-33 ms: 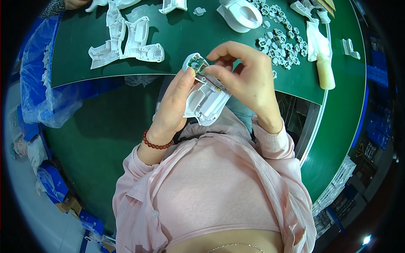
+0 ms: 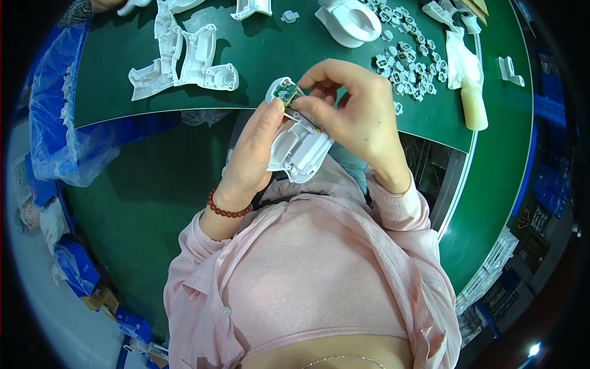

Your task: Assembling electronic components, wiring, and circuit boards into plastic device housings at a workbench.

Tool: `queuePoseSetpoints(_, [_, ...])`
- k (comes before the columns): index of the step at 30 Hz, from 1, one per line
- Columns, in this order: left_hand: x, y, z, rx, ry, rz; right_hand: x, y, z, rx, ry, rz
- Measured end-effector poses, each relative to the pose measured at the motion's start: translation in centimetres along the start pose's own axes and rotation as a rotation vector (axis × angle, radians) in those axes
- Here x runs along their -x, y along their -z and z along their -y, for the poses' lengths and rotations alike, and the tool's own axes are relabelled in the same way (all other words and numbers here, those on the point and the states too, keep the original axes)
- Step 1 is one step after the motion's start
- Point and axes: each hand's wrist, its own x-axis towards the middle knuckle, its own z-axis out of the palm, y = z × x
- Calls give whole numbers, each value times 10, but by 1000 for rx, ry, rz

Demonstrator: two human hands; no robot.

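Observation:
My left hand (image 2: 251, 147) is closed round a white plastic housing (image 2: 310, 150), its hollow inner side facing up, just off the table's near edge. A small green circuit board (image 2: 285, 93) sits in the rounded far end, beside my left thumb. Dark thin wires (image 2: 305, 117) run from the board's end down into the housing. My right hand (image 2: 359, 114) is over the right side of that end, thumb and index finger pinched close to the board's edge. What those fingertips grip is too small to make out.
White shell pieces (image 2: 203, 64) lie at the left of the green table (image 2: 270, 55). A rounded white part (image 2: 350, 24) stands at the back, near many small white clips (image 2: 405, 71). Right of these is a pale yellow cylinder (image 2: 473, 109). Another person's hand (image 2: 106, 5) shows far left.
My right hand has shifted slightly left, its fingertips nearer the circuit board. My left hand and the housing stay nearly still. At the far left, a white piece near the other person has moved.

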Motion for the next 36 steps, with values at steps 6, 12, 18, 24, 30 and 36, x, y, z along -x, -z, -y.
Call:
queuePoseSetpoints(6, [-2,1,5,-59,-36,-42,-5,-13,5,174,81,-93])
queuePoseSetpoints(12, [-4,1,4,-202,-92,-94,-6,-21,0,167,95,-145])
queuePoseSetpoints(18, [-2,-5,1,-115,16,-84,-12,-11,-8,66,26,-52])
queuePoseSetpoints(24, [-6,-5,2,-90,36,-39,-13,-12,-9,180,93,-67])
queuePoseSetpoints(30, [-9,-1,2,142,130,13,3,10,-3,174,70,-113])
queuePoseSetpoints(36, [-8,-3,-4,176,264,137,21,68,57,-57,416,-27])
